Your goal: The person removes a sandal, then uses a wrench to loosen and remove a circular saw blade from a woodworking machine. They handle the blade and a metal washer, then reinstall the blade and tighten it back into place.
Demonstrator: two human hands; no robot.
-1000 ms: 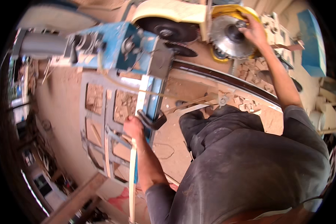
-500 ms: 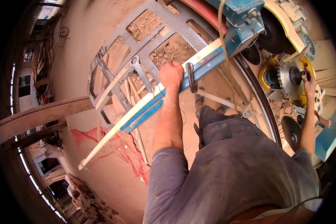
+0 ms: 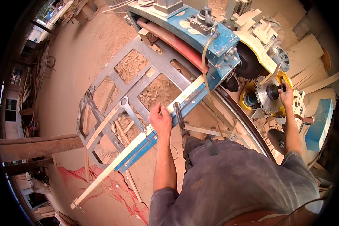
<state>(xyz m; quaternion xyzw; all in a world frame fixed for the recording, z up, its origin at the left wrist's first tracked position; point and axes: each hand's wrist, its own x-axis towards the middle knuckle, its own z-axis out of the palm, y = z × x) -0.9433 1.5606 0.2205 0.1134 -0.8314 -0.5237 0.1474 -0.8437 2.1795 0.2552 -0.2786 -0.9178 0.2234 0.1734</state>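
While left hand (image 3: 161,121) fingers clamp pale wooden strip (image 3: 139,139) on blue rail (image 3: 184,109), right hand (image 3: 287,96) fingers grip blade arbor (image 3: 277,90); blade fitting likely; next calls for steady turning

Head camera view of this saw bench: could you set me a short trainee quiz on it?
1. True or false: the left hand rests on the long pale wooden strip.
2. What does the right hand touch? A) toothed saw blade assembly B) spanner C) hammer
3. What colour is the rail under the strip?

Key: 1 true; 2 A; 3 blue.
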